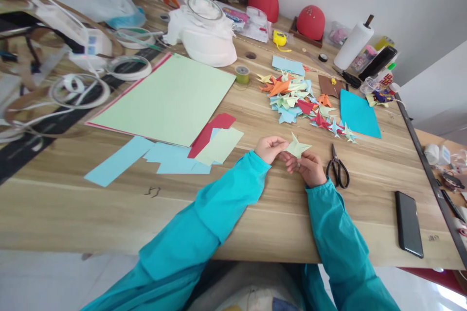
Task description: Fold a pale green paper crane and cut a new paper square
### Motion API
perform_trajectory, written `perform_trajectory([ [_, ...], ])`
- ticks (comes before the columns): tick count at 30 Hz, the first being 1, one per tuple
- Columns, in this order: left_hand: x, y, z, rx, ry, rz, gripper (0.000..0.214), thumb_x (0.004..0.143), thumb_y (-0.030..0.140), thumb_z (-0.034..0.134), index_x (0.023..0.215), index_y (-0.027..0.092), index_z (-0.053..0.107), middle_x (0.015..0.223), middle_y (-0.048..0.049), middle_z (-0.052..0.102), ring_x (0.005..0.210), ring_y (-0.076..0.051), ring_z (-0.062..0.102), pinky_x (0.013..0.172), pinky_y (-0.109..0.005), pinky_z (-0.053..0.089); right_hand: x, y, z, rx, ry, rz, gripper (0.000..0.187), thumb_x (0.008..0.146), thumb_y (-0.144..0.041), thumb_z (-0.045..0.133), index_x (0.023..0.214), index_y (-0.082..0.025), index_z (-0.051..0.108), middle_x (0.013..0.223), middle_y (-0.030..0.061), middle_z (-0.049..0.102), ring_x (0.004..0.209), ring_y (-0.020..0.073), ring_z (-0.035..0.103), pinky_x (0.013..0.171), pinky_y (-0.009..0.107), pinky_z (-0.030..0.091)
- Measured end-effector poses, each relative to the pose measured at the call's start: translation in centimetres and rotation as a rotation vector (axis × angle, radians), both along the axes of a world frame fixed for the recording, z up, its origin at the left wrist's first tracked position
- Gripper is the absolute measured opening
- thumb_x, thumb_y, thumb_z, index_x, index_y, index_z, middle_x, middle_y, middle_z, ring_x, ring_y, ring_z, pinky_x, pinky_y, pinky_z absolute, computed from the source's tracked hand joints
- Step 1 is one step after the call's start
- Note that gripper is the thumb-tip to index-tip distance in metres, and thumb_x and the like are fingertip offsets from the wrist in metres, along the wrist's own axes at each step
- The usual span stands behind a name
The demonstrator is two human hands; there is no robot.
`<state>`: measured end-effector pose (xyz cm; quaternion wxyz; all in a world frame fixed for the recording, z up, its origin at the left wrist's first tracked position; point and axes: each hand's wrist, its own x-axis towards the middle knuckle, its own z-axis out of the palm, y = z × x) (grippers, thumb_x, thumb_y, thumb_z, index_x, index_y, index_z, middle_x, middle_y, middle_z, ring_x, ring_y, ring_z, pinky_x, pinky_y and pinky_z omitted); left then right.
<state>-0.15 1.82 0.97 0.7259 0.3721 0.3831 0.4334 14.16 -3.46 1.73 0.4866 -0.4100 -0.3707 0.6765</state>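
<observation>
A pale green origami crane (298, 146) is held just above the table between my two hands. My left hand (270, 148) pinches its left side with thumb and fingers. From below and to the right, my right hand (308, 166) grips its lower edge, with the fingertips partly hidden behind the paper. Black-handled scissors (338, 169) lie just right of my right hand, blades pointing away. Beyond the hands sits a pile of folded paper cranes (292, 95) in orange, red, blue and pale green.
Left of my hands lie cut paper strips (182, 158) and a large pale green sheet (164, 102). A turquoise sheet (359, 112) and a phone (408, 223) are on the right. A thread spool (242, 75), yellow tape measure (279, 39) and tape rolls (128, 67) stand farther back.
</observation>
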Motion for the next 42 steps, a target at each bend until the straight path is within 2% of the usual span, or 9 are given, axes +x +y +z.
perform_trajectory([
  [4,0.2,-0.1,-0.1,0.068,-0.001,0.021,0.041,0.048,0.043,0.077,0.069,0.011,0.063,0.055,0.0001,0.063,0.05,-0.013,0.059,0.054,-0.029,0.052,-0.4,0.1,-0.1,0.001,-0.018,-0.134,0.02,0.07,-0.033,0.065,0.076,-0.014,0.064,0.061,0.004,0.067,0.05,0.0131,0.06,0.046,0.024,0.048],
  [10,-0.2,-0.1,-0.1,0.259,-0.002,0.027,0.032,0.052,0.039,0.076,0.068,0.013,0.069,0.092,-0.008,0.066,0.077,-0.018,0.061,0.065,-0.03,0.053,-0.9,0.4,-0.4,0.038,-0.068,-0.28,0.022,0.067,-0.034,0.069,0.077,-0.016,0.062,0.057,0.0005,0.064,0.045,0.0115,0.056,0.043,0.024,0.044],
  [16,-0.9,-0.4,0.2,0.473,0.123,-0.084,0.016,0.057,0.029,0.074,0.059,0.014,0.068,0.092,-0.0102,0.063,0.086,-0.019,0.059,0.076,-0.032,0.048,-0.4,0.4,-0.8,0.085,-0.136,-0.355,0.022,0.066,-0.034,0.07,0.077,-0.016,0.061,0.054,-0.0016,0.063,0.043,0.01,0.054,0.042,0.023,0.042],
  [21,-0.7,-0.6,-0.1,0.491,0.103,-0.069,0.02,0.056,0.028,0.075,0.062,0.014,0.063,0.095,-0.01,0.059,0.088,-0.018,0.058,0.077,-0.03,0.047,-0.6,0.2,-0.5,0.156,-0.249,-0.315,0.022,0.066,-0.034,0.07,0.073,-0.016,0.06,0.054,-0.0006,0.064,0.044,0.0111,0.056,0.045,0.024,0.045],
  [27,-0.5,-0.6,-0.4,0.492,0.223,-0.11,0.017,0.059,0.03,0.073,0.063,0.015,0.067,0.078,-0.0061,0.062,0.073,-0.015,0.059,0.07,-0.027,0.047,-0.7,0.2,-0.1,0.147,-0.236,-0.317,0.026,0.063,-0.033,0.072,0.074,-0.016,0.056,0.052,-0.0014,0.063,0.042,0.012,0.056,0.042,0.024,0.045],
  [34,-0.6,-0.8,-0.1,0.416,0.241,-0.107,0.018,0.056,0.03,0.075,0.065,0.016,0.068,0.072,-0.0045,0.065,0.063,-0.013,0.058,0.057,-0.024,0.048,-0.4,-0.1,0.0,0.231,-0.262,-0.357,0.067,0.068,-0.028,0.069,0.126,-0.024,0.036,0.051,-0.0076,0.062,0.042,0.0118,0.057,0.043,0.023,0.046],
  [36,-0.6,-0.8,-0.2,0.419,0.238,-0.099,0.019,0.057,0.031,0.074,0.067,0.016,0.069,0.072,-0.0045,0.066,0.063,-0.013,0.059,0.057,-0.024,0.049,-0.3,-0.1,0.0,0.254,-0.307,-0.311,0.053,0.071,-0.03,0.066,0.121,-0.025,0.048,0.054,-0.005,0.063,0.043,0.0115,0.056,0.044,0.024,0.046],
  [39,-0.7,-0.8,-0.3,0.46,0.257,-0.103,0.018,0.058,0.031,0.074,0.066,0.016,0.069,0.075,-0.0054,0.066,0.064,-0.013,0.059,0.057,-0.023,0.049,-0.2,-0.1,-0.2,0.282,-0.365,-0.251,0.02,0.072,-0.034,0.063,0.088,-0.022,0.069,0.058,-0.0004,0.065,0.047,0.0126,0.057,0.047,0.027,0.046],
  [42,-0.7,-0.8,-0.4,0.484,0.235,-0.126,0.017,0.057,0.029,0.075,0.065,0.015,0.069,0.077,-0.007,0.066,0.068,-0.014,0.061,0.063,-0.025,0.05,-0.1,0.0,-0.2,0.26,-0.368,-0.24,0.016,0.07,-0.035,0.066,0.077,-0.023,0.072,0.059,0.0007,0.066,0.049,0.0137,0.058,0.05,0.029,0.048],
])
